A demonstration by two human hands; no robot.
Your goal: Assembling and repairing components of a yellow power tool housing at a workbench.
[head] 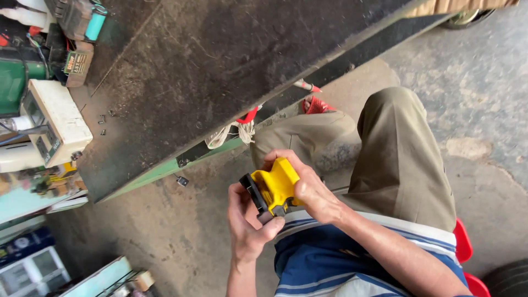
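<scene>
A small yellow and black tool part (272, 190), shaped like a battery pack or tool housing, is held over my lap. My left hand (246, 223) cups it from below, thumb pressed against its black end. My right hand (308, 184) wraps over its top and right side. Both hands grip it together, just above my khaki trousers (396, 154) and striped blue shirt (330, 258).
A dark, worn metal workbench (209, 66) with a green edge stands in front. On its left sit a white box-shaped device (55, 118), a green tool (16, 82) and battery packs (77, 22). Small screws lie on the bench. I sit on a red stool (465, 245) over a concrete floor (165, 231).
</scene>
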